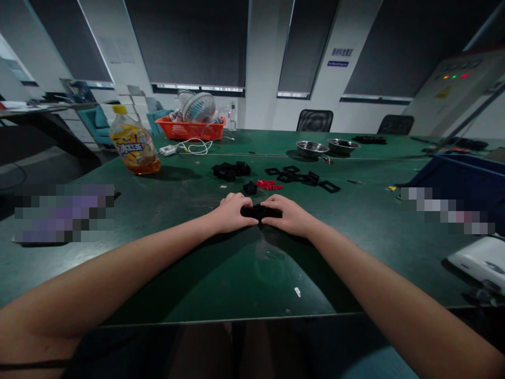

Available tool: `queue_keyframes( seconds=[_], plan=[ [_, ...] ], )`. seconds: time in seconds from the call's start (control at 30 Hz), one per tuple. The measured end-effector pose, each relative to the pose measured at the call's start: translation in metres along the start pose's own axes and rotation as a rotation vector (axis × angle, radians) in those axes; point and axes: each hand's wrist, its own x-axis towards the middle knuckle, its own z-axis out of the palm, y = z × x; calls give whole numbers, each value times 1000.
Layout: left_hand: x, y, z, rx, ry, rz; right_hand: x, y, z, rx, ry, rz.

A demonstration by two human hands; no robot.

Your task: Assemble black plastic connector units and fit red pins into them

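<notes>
Both arms reach out over the green table (252,295). A dark black part (260,211) lies low at the table's middle; its exact kind is too dark to make out. My left hand (235,213) is closed around its left end, thumb on the near side and fingers on the far side. My right hand (286,215) grips the right end in the same way. Just beyond them sit a small black block (250,188) and several red pieces (269,185). Behind those are a pile of black parts (231,170) and several flat black frames (303,178).
To the left stand a bottle of orange liquid (134,145) and a blurred-out flat object (67,213). An orange basket (191,129) and two metal bowls (311,149) are at the back. A blue bin (465,179) and a white device (479,260) occupy the right side.
</notes>
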Motion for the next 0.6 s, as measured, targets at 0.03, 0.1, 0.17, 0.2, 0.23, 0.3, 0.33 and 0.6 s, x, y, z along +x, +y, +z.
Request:
queue_keyframes(
  seconds=[0.03,0.1,0.17,0.2,0.23,0.3,0.33,0.6],
  plan=[
    [0,0,0,6,-5,-7,0,0,0,0,3,1],
    [0,0,-1,14,-14,-14,0,0,0,0,8,3],
    [0,0,-1,14,-19,-12,0,0,0,3,7,3],
    [1,-1,-1,12,-20,-10,0,0,1,5,7,3],
    [1,-2,0,10,-21,-8,0,0,1,5,8,3],
    [2,-3,0,8,-25,-9,1,0,1,2,12,6],
    [2,-4,0,9,-25,-11,1,0,2,1,14,11],
    [-4,0,1,68,-1,1,-1,8,1,140,62,3]
  ],
)
